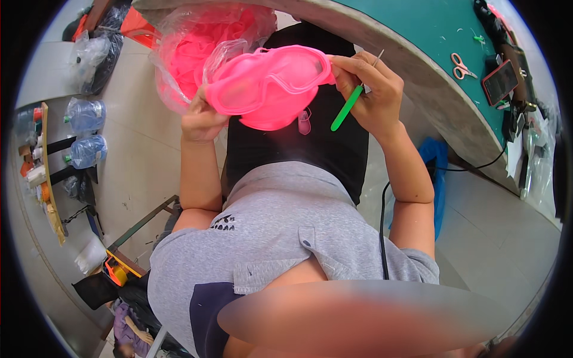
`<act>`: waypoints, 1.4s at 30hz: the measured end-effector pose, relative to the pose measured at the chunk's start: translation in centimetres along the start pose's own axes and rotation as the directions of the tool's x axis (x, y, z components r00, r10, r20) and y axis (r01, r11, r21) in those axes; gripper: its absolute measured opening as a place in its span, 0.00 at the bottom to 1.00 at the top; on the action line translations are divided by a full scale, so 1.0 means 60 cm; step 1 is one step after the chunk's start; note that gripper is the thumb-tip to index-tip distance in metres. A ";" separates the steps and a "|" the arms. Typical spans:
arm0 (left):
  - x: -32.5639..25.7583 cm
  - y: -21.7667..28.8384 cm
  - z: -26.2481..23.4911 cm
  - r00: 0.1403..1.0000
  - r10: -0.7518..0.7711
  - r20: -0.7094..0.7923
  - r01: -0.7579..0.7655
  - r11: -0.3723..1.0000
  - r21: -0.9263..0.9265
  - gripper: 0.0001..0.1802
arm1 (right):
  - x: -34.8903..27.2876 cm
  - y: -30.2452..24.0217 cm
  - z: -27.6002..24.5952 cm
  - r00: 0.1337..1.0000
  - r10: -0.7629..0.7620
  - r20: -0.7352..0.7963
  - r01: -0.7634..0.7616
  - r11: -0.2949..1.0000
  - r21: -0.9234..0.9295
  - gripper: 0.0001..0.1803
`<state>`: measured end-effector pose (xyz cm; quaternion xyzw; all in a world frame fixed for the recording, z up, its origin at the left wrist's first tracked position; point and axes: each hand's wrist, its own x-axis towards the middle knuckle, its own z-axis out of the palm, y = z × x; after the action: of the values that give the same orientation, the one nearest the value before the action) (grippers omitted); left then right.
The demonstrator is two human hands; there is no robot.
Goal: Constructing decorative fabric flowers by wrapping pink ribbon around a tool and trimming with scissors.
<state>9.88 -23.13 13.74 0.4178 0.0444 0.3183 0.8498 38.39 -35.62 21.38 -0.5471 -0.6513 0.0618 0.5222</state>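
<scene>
Bright pink goggles [280,86], soft and mask-like with a wide lens area, are held up over my lap between both hands. My left hand [203,122] pinches their left end with thumb and fingers. The fingertips of my right hand [379,95] grip the opposite end. Tucked in that same right hand is a slim trimming knife with a green handle [346,109]; its thin metal tip sticks out above the fingers. A small pink piece [304,122] lies on my dark lap cloth just below the goggles.
A clear plastic bag [160,62] full of pink pieces stands beyond my left hand. On the green-topped table [412,30] at the right lie pink-handled scissors [461,67] and a phone [500,82]. Large water bottles [88,152] stand left. Another person [132,328] is at lower left.
</scene>
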 end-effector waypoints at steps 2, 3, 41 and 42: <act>0.023 -0.005 0.048 0.998 -0.061 0.009 0.062 0.987 -0.151 0.27 | -0.004 -0.004 0.003 0.999 -0.039 -0.028 0.038 0.998 -0.057 0.10; 0.035 -0.012 0.075 0.993 -0.119 0.024 0.121 0.948 -0.296 0.31 | -0.005 -0.005 0.005 0.995 -0.082 -0.052 0.075 0.991 -0.113 0.11; 0.035 -0.139 0.143 0.734 -0.676 -0.064 0.275 0.382 -0.882 0.36 | 0.023 0.241 -0.258 0.631 0.588 -0.506 -0.599 -0.045 -0.800 0.17; 0.035 -0.130 0.151 0.734 -0.675 -0.074 0.266 0.387 -0.883 0.36 | 0.020 0.235 -0.242 0.665 0.578 -0.473 -0.577 -0.005 -0.816 0.16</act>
<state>18.59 -31.57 14.23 -0.1457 0.1932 0.1188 0.9630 58.58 -36.24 19.42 -0.9547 -0.2714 -0.1194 0.0264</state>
